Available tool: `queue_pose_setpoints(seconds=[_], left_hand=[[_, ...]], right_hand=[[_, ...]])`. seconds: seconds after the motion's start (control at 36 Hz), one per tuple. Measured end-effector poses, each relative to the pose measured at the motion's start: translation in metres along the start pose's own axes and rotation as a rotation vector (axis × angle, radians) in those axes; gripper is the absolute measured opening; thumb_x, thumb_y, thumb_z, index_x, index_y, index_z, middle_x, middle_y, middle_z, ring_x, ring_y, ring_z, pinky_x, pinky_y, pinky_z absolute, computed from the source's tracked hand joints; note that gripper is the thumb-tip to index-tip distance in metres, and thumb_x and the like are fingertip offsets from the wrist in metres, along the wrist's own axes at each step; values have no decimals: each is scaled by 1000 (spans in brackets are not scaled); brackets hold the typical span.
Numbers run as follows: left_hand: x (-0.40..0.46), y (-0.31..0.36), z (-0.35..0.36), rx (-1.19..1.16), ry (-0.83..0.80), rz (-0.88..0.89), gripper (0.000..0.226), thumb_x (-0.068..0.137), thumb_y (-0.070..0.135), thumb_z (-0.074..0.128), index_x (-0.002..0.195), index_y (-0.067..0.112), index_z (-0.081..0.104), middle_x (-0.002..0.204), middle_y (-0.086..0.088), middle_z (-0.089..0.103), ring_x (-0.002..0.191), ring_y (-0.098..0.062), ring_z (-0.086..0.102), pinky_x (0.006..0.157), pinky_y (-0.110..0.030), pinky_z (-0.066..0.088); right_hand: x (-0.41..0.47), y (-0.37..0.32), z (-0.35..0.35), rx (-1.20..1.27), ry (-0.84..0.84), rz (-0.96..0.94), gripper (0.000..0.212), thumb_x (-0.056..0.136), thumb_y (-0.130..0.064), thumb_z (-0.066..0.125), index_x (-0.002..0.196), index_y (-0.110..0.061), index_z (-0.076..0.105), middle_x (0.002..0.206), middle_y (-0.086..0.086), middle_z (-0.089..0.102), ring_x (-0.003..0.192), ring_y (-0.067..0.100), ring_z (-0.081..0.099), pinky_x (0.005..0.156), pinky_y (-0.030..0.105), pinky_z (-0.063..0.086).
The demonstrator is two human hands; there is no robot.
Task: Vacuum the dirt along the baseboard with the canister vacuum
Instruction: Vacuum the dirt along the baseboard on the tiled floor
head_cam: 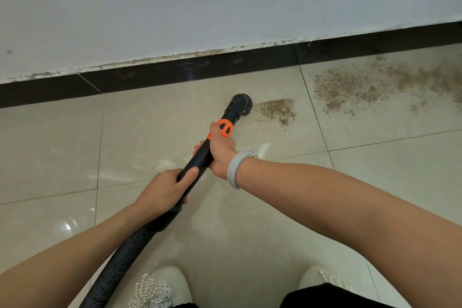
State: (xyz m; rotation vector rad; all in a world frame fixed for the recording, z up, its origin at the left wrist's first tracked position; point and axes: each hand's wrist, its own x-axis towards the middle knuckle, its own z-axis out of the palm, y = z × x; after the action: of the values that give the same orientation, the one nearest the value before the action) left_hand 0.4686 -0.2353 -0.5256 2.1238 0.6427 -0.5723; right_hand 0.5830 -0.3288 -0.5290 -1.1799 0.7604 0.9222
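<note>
We are gripping the black vacuum tube (200, 155) with 2 hands: our left hand (163, 189) is wrapping its fingers around the lower end near the ribbed hose (120, 260), and our right hand (221, 151) is clasping it just below the orange ring (225, 127). The round nozzle (241, 102) is sitting near the dark baseboard (190, 69), just left of a small dirt patch (275, 109); more dirt (350, 85) is lying farther right along the baseboard.
</note>
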Motion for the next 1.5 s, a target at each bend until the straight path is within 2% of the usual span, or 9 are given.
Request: queue_pose_setpoints(seconds=[0.25,0.33,0.5,0.58,0.78,0.97,1.11,1.28,1.5], left_hand=[[14,18,12,25,-21,40,53,97,53,38,76,8,58,61,-4,70,44,-18,60,61,-30,52],[20,24,17,38,-22,48,54,97,53,38,72,10,57,60,-2,70,58,-25,67,65,-30,53],[28,37,26,62,-44,73,54,96,54,38,73,10,58,61,-2,70,61,-27,68,70,-36,56],[33,43,28,82,-54,84,56,96,55,38,75,9,59,61,-1,70,60,-26,68,71,-37,57],[43,63,38,104,-81,100,55,96,57,37,79,9,58,61,-2,70,60,-25,69,69,-34,56],[51,79,48,111,-111,131,55,96,58,37,77,11,58,62,-2,71,60,-24,69,72,-35,56],[53,89,52,113,-125,151,54,96,58,37,77,11,56,60,-2,70,49,-17,64,65,-31,54],[53,95,53,138,-115,178,53,96,57,37,74,13,54,57,0,68,41,-9,57,67,-33,54],[51,96,50,146,-113,182,53,96,58,37,76,12,55,62,-2,70,41,-9,57,68,-36,55]], right_hand=[[5,-16,-20,36,22,-18,32,96,-40,54,92,-10,48,79,9,55,62,22,58,69,38,57],[6,-22,-28,52,32,-29,32,96,-40,54,93,-9,48,79,9,55,61,22,58,64,37,56],[9,-32,-42,78,42,-42,32,96,-39,55,94,-8,49,79,10,54,62,22,58,63,36,56],[11,-37,-49,92,53,-51,32,96,-40,55,98,-8,49,78,10,54,61,22,58,61,35,55],[15,-52,-67,110,77,-68,32,96,-40,55,89,-9,48,78,10,55,61,22,58,67,37,56],[17,-64,-83,135,90,-90,33,95,-40,55,97,-8,49,79,10,54,61,22,57,62,36,55],[18,-69,-91,154,109,-108,32,96,-38,55,89,-8,48,76,10,54,58,22,57,61,36,55],[16,-72,-96,171,124,-142,32,96,-37,53,85,-8,47,70,8,54,55,21,56,65,38,55],[14,-70,-95,175,133,-149,30,96,-37,54,86,-9,48,69,8,54,55,22,57,70,39,57]])
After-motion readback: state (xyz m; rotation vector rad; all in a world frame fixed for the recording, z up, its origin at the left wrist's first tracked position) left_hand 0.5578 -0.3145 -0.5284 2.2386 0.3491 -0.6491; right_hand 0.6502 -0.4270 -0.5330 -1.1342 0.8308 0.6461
